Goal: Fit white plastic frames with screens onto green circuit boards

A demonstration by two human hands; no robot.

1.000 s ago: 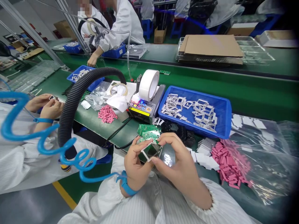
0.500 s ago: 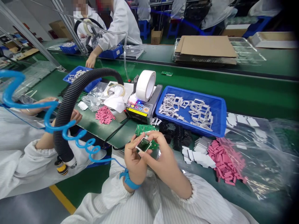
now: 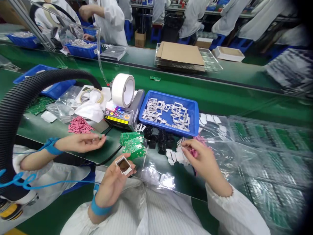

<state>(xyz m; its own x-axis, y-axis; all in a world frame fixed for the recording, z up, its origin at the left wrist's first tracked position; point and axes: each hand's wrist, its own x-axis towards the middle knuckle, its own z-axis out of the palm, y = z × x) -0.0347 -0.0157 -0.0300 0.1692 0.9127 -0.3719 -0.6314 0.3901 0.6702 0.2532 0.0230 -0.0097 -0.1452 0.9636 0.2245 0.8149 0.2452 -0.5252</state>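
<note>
My left hand [image 3: 112, 184] holds a small square part with a white frame and dark centre [image 3: 123, 165] up on its fingers, just below several green circuit boards [image 3: 132, 145]. My right hand [image 3: 202, 160] is over the belt to the right, its fingertips drawn together at a heap of pink pads [image 3: 194, 150], which it partly hides. White pads [image 3: 176, 156] and black finned pieces [image 3: 156, 139] lie just left of those fingers. Whether my right hand has a pad between its fingers cannot be seen.
A co-worker's hand [image 3: 81, 142] with a blue wrist strap reaches in from the left. A blue tray of white frames [image 3: 168, 112] and a tape dispenser [image 3: 118, 118] stand beyond my hands. A black corrugated hose [image 3: 36, 78] arcs at left; clear bags lie right.
My hands have moved apart: the right left the square part and went right to the pink pads, while the left keeps the part. The view has swung right, and the co-worker's hand has reached further in.
</note>
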